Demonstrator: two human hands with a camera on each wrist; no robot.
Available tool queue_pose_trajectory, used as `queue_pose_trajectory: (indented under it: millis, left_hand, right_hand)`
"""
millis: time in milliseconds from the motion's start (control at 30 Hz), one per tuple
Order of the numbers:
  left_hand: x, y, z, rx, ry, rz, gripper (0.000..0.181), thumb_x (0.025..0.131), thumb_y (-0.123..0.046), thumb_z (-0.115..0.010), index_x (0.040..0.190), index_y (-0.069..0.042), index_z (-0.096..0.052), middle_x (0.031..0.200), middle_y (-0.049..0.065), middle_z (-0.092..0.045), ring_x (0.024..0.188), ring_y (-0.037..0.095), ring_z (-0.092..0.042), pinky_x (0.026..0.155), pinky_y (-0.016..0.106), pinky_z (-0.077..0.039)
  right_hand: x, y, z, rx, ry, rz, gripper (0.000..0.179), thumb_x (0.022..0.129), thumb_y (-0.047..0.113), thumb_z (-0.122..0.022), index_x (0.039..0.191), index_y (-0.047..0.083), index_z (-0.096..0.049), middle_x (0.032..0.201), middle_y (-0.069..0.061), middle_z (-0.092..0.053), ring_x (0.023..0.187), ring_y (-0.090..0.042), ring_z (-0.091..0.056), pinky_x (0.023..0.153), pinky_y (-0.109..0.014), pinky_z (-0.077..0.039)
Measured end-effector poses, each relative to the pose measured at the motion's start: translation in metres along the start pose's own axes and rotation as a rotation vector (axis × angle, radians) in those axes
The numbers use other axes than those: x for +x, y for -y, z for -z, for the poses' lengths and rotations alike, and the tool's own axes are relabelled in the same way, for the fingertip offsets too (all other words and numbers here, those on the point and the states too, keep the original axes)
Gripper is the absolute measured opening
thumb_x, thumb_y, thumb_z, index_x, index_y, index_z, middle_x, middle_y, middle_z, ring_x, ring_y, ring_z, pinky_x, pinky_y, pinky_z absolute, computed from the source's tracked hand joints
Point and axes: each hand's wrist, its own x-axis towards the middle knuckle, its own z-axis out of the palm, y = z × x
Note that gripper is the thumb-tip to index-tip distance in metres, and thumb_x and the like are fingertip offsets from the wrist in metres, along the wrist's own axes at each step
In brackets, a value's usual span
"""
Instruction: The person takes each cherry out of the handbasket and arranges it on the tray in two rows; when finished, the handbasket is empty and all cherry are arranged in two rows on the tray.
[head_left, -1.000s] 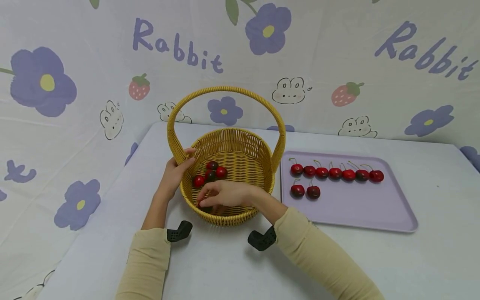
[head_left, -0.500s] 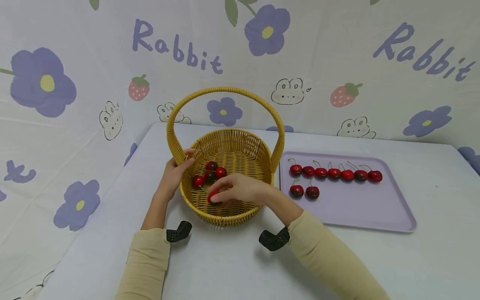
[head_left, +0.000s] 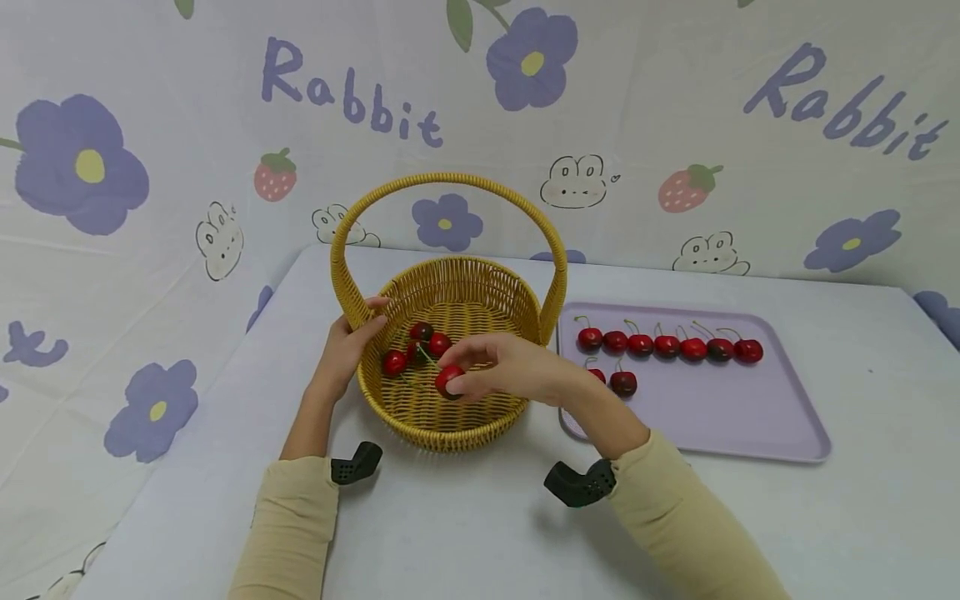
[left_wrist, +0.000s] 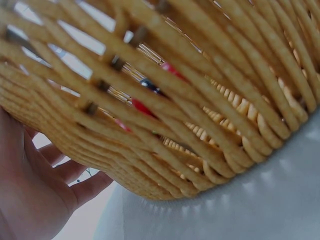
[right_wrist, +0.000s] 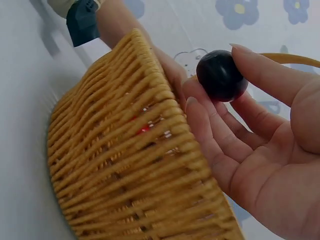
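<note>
My right hand [head_left: 517,367] pinches a dark red cherry [head_left: 448,382] between thumb and fingertips, over the near part of a yellow woven basket [head_left: 450,440]. A green stem points up and left from it. In the right wrist view the cherry [right_wrist: 220,75] looks almost black, above the basket's rim. My left hand [head_left: 345,354] holds the basket's left rim at the foot of the tall handle [head_left: 450,178]. Its fingers show beside the weave in the left wrist view. Several more cherries [head_left: 394,362] lie together inside the basket, on its left side.
A lilac tray [head_left: 720,417] lies on the white table to the basket's right. Along its back runs a row of several cherries [head_left: 667,347], and two more [head_left: 623,383] sit in front at the left, one partly hidden by my right arm. A printed cloth hangs behind.
From the basket's near-left floor, my right hand has lifted the cherry and moved right and up with it. My left hand stays on the rim.
</note>
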Motion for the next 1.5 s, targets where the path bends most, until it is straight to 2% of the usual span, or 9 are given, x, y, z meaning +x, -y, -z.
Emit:
queue_pose_trajectory:
  millis: [233, 467, 900, 1100, 1500]
  left_hand:
    - [-0.001, -0.002, -0.002, 0.004, 0.000, 0.005, 0.042, 0.099, -0.022, -0.052, 0.137, -0.004, -0.049, 0.141, 0.015, -0.044, 0.130, 0.027, -0.037, 0.108, 0.045, -0.023]
    - [-0.002, -0.003, -0.001, 0.006, -0.001, 0.000, 0.042, 0.099, -0.021, -0.051, 0.138, -0.003, -0.048, 0.143, 0.015, -0.043, 0.132, 0.027, -0.036, 0.108, 0.045, -0.023]
    - [-0.003, -0.005, -0.002, 0.001, -0.006, 0.012, 0.042, 0.099, -0.022, -0.052, 0.137, -0.004, -0.049, 0.142, 0.014, -0.044, 0.130, 0.027, -0.037, 0.108, 0.045, -0.023]
    - [-0.004, -0.005, -0.002, -0.001, -0.005, 0.014, 0.042, 0.099, -0.021, -0.051, 0.138, -0.004, -0.048, 0.142, 0.014, -0.044, 0.131, 0.027, -0.037, 0.108, 0.045, -0.023]
    - [-0.004, -0.005, -0.002, -0.003, 0.004, -0.002, 0.042, 0.100, -0.021, -0.051, 0.138, -0.003, -0.048, 0.142, 0.015, -0.044, 0.131, 0.027, -0.036, 0.109, 0.044, -0.022]
  right_hand:
    - [-0.020, -0.003, 0.008, -0.015, -0.026, 0.038, 0.034, 0.089, 0.018, -0.069, 0.120, 0.006, -0.060, 0.110, -0.009, -0.059, 0.100, -0.026, -0.058, 0.087, -0.037, -0.048]
    - [-0.035, -0.002, 0.018, -0.013, -0.054, 0.046, 0.036, 0.088, 0.019, -0.070, 0.120, 0.005, -0.059, 0.111, -0.010, -0.059, 0.101, -0.026, -0.058, 0.087, -0.037, -0.048]
    - [-0.069, -0.005, 0.033, -0.072, -0.144, -0.030, 0.035, 0.085, 0.022, -0.074, 0.115, 0.010, -0.061, 0.109, -0.010, -0.061, 0.100, -0.029, -0.058, 0.086, -0.040, -0.048]
    - [-0.085, -0.012, 0.042, -0.129, -0.182, -0.036, 0.034, 0.085, 0.025, -0.073, 0.114, 0.010, -0.061, 0.110, -0.009, -0.060, 0.102, -0.026, -0.057, 0.086, -0.038, -0.048]
    - [-0.117, -0.033, 0.067, -0.100, -0.277, -0.086, 0.039, 0.086, 0.026, -0.072, 0.117, 0.008, -0.058, 0.117, -0.012, -0.056, 0.097, -0.029, -0.061, 0.089, -0.043, -0.045]
